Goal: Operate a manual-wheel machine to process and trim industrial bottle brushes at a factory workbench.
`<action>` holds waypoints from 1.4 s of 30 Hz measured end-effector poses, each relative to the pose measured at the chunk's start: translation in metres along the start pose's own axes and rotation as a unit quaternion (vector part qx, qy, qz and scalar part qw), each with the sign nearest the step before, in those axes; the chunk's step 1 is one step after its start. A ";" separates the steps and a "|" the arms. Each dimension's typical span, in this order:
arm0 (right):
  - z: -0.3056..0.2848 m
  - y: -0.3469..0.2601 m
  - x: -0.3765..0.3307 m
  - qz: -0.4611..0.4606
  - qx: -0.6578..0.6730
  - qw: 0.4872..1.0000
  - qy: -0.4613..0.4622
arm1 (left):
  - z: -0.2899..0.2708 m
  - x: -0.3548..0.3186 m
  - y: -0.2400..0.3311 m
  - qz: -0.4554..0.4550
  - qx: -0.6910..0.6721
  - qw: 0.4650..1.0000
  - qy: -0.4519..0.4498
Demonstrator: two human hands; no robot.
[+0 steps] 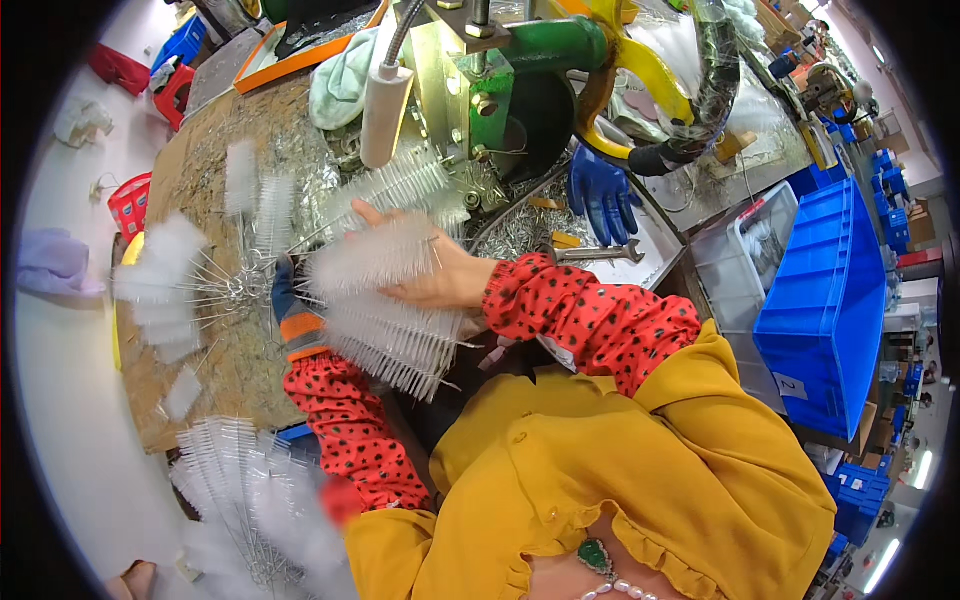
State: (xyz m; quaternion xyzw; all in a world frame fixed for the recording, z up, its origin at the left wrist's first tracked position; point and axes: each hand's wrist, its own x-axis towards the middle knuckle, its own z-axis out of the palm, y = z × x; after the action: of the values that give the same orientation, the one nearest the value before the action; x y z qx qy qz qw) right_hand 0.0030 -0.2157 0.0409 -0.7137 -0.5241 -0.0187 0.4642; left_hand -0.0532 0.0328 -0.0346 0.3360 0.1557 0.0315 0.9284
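Note:
A bundle of white bristle brushes with twisted wire stems (pixel 385 330) is between my hands in front of my body. My right hand (pixel 450 270), bare, is closed around the bristle part, with some fingers showing past the brushes' far side. Around the wire ends at the left is my left hand (pixel 292 305), in a dark blue glove with an orange and grey band. Its thumb points up and its other fingers are mostly hidden behind the bristles. Beside it on the bench, more brushes (pixel 165 285) lie fanned out, their looped wire ends (pixel 245 285) gathered together.
A green machine (pixel 555 45) with a yellow handwheel (pixel 650 80) and a white lamp (pixel 385 115) stands ahead. Metal scraps, a wrench (pixel 600 253) and a blue glove (pixel 603 200) lie to its right. Blue bins (pixel 825 310) stand at the right. Another brush pile (pixel 245 500) sits lower left.

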 end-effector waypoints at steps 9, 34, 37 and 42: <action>-0.170 -0.059 -0.032 -0.040 -0.488 0.827 0.276 | -0.001 0.003 0.016 0.129 0.071 0.959 0.241; -0.225 -0.028 -0.068 0.134 -0.329 0.834 0.422 | 0.235 0.085 -0.135 -0.033 0.258 0.943 -0.207; -0.223 -0.025 -0.050 0.088 -0.312 0.837 0.441 | 0.225 0.084 -0.109 -0.010 0.252 0.949 -0.190; -0.232 -0.014 -0.064 0.079 -0.319 0.842 0.428 | 0.213 0.089 -0.094 -0.010 0.239 0.951 -0.194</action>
State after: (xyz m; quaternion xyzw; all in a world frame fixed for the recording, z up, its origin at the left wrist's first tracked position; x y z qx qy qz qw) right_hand 0.0701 -0.4208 0.1492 -0.7826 -0.1800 -0.4518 0.3887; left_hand 0.0931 -0.1563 0.0364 0.5462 -0.0212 -0.0813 0.8334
